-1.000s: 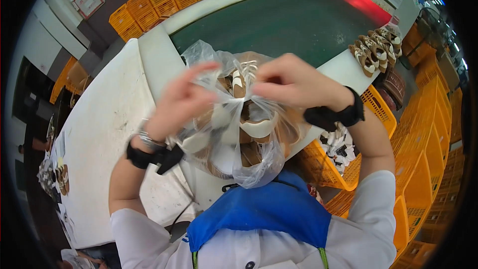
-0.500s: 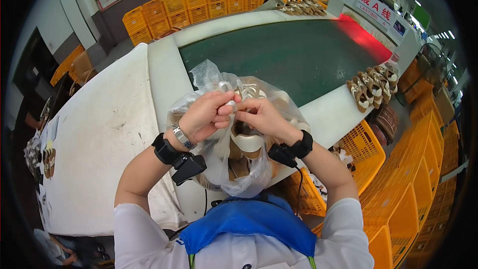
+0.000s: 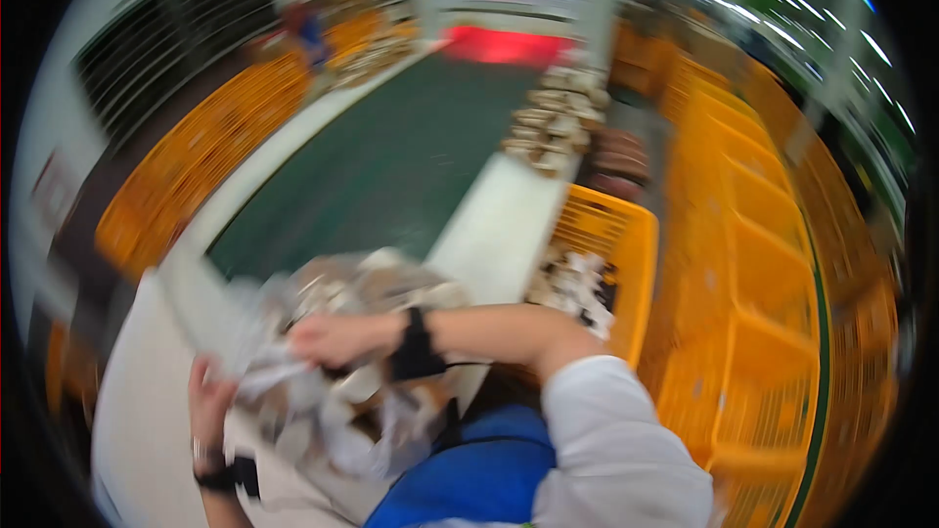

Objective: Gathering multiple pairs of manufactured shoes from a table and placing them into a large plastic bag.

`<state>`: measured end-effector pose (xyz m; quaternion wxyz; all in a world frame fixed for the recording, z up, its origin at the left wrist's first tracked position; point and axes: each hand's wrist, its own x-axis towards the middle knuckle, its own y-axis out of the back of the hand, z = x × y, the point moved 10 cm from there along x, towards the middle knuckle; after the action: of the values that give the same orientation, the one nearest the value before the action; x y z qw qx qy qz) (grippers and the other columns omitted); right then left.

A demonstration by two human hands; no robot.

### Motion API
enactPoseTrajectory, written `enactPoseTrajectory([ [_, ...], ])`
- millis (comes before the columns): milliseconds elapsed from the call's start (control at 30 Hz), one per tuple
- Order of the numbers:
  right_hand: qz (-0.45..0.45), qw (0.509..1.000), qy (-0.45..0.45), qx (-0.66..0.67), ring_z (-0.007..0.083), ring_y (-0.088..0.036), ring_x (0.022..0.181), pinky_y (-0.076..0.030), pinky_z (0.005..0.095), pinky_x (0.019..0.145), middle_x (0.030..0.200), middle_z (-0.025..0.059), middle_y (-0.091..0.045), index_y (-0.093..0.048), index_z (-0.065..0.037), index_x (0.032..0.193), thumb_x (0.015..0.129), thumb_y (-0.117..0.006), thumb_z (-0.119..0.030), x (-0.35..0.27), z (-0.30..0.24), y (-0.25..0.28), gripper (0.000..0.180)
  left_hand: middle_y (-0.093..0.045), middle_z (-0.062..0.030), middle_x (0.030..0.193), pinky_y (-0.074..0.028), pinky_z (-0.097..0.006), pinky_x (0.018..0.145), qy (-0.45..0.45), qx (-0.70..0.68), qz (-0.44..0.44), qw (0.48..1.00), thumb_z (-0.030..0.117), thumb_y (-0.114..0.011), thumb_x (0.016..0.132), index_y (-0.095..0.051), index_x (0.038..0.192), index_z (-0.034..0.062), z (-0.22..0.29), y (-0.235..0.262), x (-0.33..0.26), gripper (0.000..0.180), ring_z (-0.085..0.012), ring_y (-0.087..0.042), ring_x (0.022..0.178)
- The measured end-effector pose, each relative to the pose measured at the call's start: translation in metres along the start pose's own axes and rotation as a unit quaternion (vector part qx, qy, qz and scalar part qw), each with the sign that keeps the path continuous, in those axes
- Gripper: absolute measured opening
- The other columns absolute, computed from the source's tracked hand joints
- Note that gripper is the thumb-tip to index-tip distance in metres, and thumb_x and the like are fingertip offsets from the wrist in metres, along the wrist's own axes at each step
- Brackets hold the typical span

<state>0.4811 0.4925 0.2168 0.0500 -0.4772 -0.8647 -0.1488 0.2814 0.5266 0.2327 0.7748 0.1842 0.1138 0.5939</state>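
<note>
One view only: head cam, worn on the person, fisheye w/ dark rim, blurred. Looks down and fwd along the green belt. Close to both hands, left hand and right hand, at lower left; orange crates bend along the right edge.

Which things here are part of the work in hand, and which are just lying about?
In hand:
- clear plastic bag with pale items inside, blurred
- left hand and right hand, both on the bag

Lying about:
- green belt
- pale items farther along the belt's edge
- yellow crate beside the white table
</note>
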Motion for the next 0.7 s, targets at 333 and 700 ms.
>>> enactPoseTrajectory([
  [333,0.169,0.894,0.086,-0.406,0.0379,-0.057,0.06,-0.045,0.042,0.053,0.067,0.0212,-0.059,-0.056,0.003,0.066,0.072,-0.053,-0.008,-0.019,-0.04,-0.003,0.013,-0.053,-0.0204,0.1,-0.044,-0.034,0.071,-0.336,0.315,-0.15,0.875,0.003,-0.063,0.077,-0.05,0.107,-0.0023,0.17,-0.124,-0.085,0.034,-0.0306,-0.055,0.082],
  [700,0.182,0.981,0.013,0.061,0.0178,-0.054,0.045,-0.042,0.0305,0.044,0.056,0.0109,-0.056,-0.056,0.003,0.062,0.078,-0.054,-0.017,-0.027,-0.008,0.019,0.026,-0.05,-0.0117,0.096,-0.04,-0.027,0.067,-0.39,0.213,-0.077,0.892,-0.004,-0.054,0.075,-0.045,0.105,-0.0021,0.176,-0.143,-0.043,0.031,-0.0179,-0.047,0.072],
])
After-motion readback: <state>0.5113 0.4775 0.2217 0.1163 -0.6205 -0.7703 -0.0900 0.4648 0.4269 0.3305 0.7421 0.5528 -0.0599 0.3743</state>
